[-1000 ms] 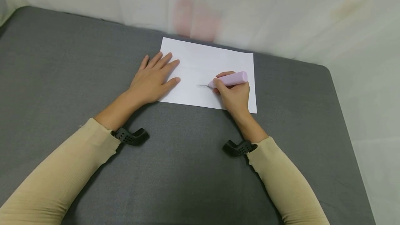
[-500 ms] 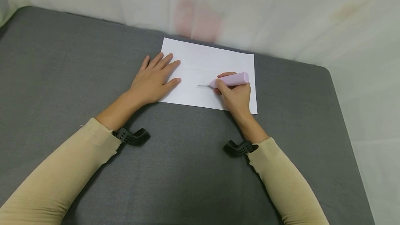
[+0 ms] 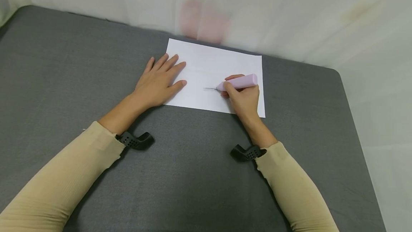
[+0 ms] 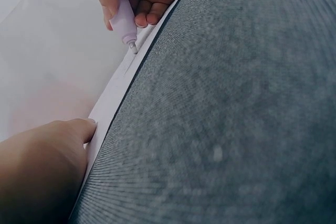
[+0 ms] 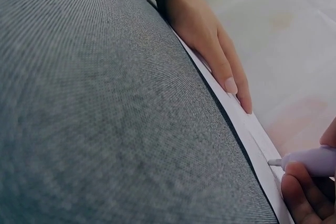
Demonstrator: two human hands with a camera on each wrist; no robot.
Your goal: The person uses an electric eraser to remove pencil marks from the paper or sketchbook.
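A gray surface (image 3: 80, 63) fills the frame, with a white curtain (image 3: 289, 13) behind it. A white paper (image 3: 212, 71) lies just above the middle. The right hand (image 3: 243, 97) has its grip curled around a pink pen (image 3: 238, 82), tip on the paper. The left hand (image 3: 157, 81) lies flat, fingers straight, on the paper's left edge.

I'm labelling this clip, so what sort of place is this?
Probably an indoor makeshift recording setup: a grey cloth-covered table, white sheeting hung behind it, one sheet of paper.
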